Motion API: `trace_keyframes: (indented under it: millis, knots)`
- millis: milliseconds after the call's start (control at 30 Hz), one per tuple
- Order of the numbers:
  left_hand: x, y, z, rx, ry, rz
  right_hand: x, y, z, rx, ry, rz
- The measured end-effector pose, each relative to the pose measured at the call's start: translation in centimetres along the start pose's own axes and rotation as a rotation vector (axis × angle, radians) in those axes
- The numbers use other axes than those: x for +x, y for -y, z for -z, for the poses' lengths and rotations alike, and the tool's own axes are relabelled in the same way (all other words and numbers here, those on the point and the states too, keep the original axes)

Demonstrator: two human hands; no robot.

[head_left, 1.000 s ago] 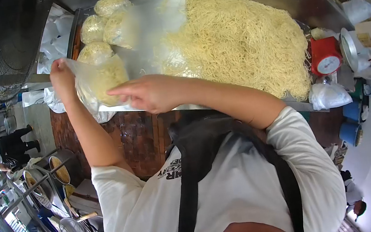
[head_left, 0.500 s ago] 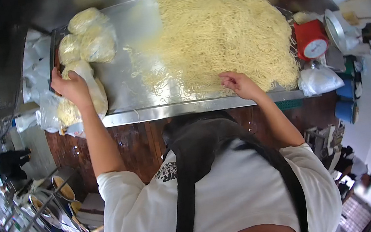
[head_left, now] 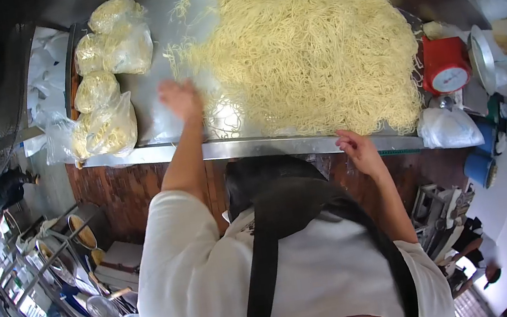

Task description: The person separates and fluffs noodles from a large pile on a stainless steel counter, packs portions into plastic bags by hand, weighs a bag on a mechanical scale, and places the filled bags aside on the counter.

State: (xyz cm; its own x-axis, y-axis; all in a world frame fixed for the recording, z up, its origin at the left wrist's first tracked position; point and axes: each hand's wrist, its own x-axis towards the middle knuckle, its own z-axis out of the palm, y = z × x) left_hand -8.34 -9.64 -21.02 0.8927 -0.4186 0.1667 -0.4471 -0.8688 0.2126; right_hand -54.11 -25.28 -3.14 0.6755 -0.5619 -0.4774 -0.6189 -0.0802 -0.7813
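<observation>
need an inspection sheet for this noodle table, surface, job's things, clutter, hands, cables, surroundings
Surface: metal table, loose strands on its barer left part
Job's things: loose noodles heaped at right; bagged noodles grouped at left
Clutter: red scale and plastic bag at the right end
Hands: left hand blurred over bare metal, contact unclear; right hand by the front edge, holding nothing visible
Cables: nothing seen
Surroundings: sieve at lower left; another person at lower right

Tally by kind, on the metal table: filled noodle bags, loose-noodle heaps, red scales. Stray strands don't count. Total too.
Filled noodle bags: 5
Loose-noodle heap: 1
Red scale: 1
Total: 7
</observation>
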Motion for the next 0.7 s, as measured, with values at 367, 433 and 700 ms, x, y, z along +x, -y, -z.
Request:
trace_keyframes:
  millis: [367,433,700]
  knots:
    - [-4.9,-31.0,-4.8,-0.426,0.715,-0.36,-2.1,-6.0,4.5,0.059,0.135,-0.015]
    - [-3.8,-31.8,-2.1,-0.156,0.925,-0.545,-1.0,-5.9,6.1,-0.063,0.15,0.03]
    - [1.5,-32.5,18.6,0.016,0.712,-0.708,2.7,-4.1,8.8,-0.041,0.069,0.148]
